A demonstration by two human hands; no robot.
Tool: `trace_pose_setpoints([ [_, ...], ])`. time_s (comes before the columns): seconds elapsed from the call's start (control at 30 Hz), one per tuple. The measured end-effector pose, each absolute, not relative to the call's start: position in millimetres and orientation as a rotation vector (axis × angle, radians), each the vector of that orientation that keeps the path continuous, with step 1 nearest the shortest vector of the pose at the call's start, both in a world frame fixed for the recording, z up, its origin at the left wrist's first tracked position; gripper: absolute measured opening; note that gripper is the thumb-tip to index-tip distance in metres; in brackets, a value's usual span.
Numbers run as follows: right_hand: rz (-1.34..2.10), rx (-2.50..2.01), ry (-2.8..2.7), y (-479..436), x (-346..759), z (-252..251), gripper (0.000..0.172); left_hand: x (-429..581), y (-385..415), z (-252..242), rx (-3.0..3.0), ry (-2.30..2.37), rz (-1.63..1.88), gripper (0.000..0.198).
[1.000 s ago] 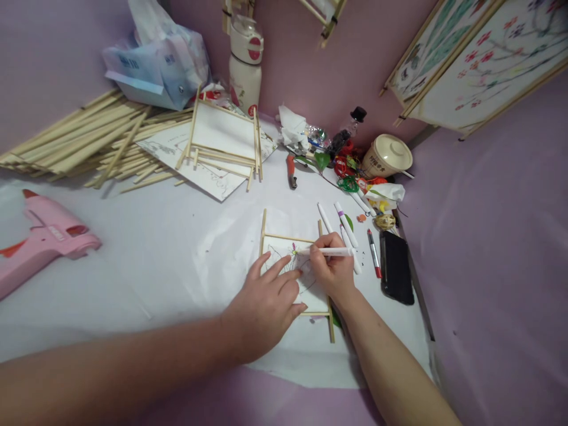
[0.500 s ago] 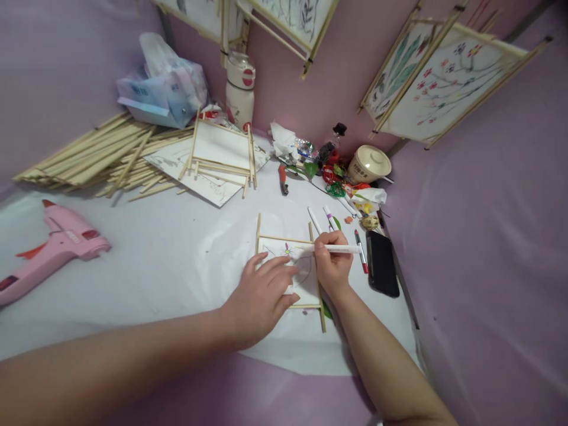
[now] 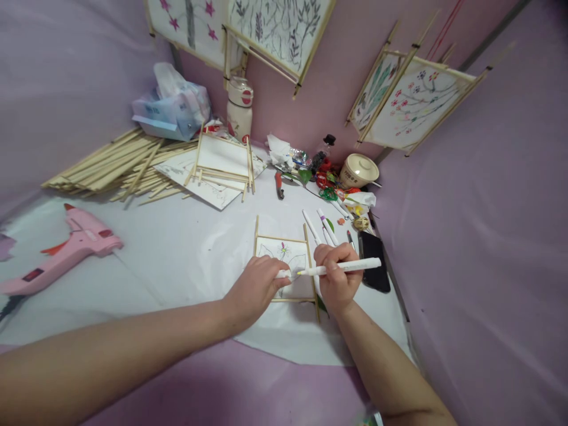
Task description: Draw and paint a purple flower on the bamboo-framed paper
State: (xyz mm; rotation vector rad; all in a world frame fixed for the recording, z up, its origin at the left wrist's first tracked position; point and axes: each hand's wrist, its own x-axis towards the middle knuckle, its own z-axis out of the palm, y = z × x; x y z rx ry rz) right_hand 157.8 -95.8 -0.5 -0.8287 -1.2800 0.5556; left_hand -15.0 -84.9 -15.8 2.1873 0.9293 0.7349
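Observation:
My right hand (image 3: 339, 273) grips a white marker (image 3: 366, 264) with a bare yellow tip pointing left. My left hand (image 3: 257, 284) pinches a small white marker cap (image 3: 283, 274) between thumb and fingers. Tip and cap face each other, a short gap apart. Both are over a sheet of white paper (image 3: 293, 290) in a frame of thin wooden sticks (image 3: 284, 238). A flower with a yellow centre, one pink petal and outlined leaves is drawn on the paper. My left hand hides part of its left side.
More white markers (image 3: 312, 226) and a black phone (image 3: 373, 263) lie to the right. A pink glue gun (image 3: 84, 236) is at left. Wooden sticks (image 3: 97, 163), a tissue pack (image 3: 173, 109), a bottle (image 3: 240, 109), a red-handled tool (image 3: 278, 184) and a lidded pot (image 3: 360, 170) stand or lie behind.
The marker has lifted off the drawing, its tip now in front of the cap. My left hand has gone from spread on the paper to pinching the cap. The view has shifted.

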Motion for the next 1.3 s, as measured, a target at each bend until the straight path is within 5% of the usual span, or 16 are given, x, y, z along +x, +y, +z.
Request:
trace_pose_setpoints([
  [1.3, 1.058, -0.618, -1.683, -99.0, 157.5, -10.1, 0.01, -21.4, -85.7, -19.4, 2.154, 0.657, 0.799, 0.042],
])
